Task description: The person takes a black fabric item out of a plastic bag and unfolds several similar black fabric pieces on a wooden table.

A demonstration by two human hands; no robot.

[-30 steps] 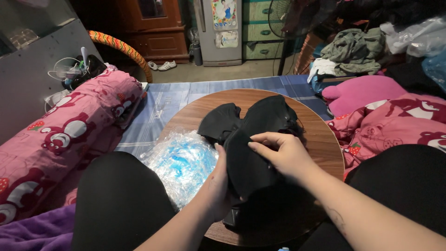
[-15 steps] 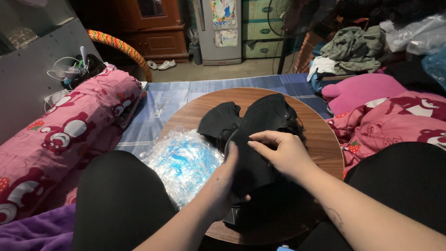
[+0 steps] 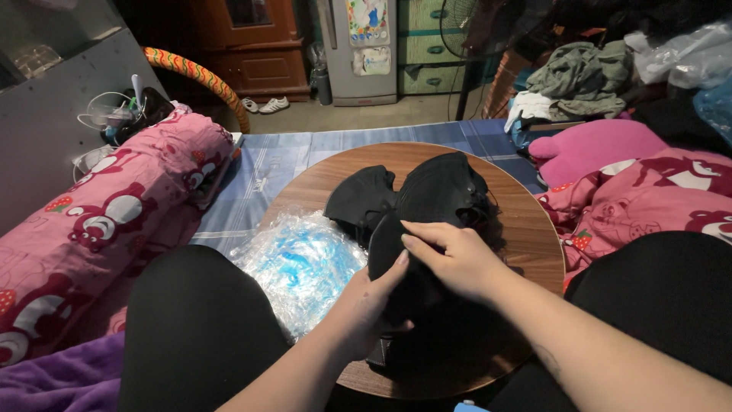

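Your left hand (image 3: 366,305) cups a black face mask (image 3: 396,259) from below, thumb up its edge; your right hand (image 3: 454,255) pinches its top. It sits above the round table (image 3: 534,229), more masks (image 3: 427,194) at twelve o'clock, plastic bags (image 3: 301,263) at nine.

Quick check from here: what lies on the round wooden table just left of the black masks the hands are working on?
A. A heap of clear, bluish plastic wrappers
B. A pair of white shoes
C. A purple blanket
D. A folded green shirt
A. A crinkled heap of clear bluish plastic wrappers lies on the round wooden table, just left of the black masks that the left hand and right hand hold.
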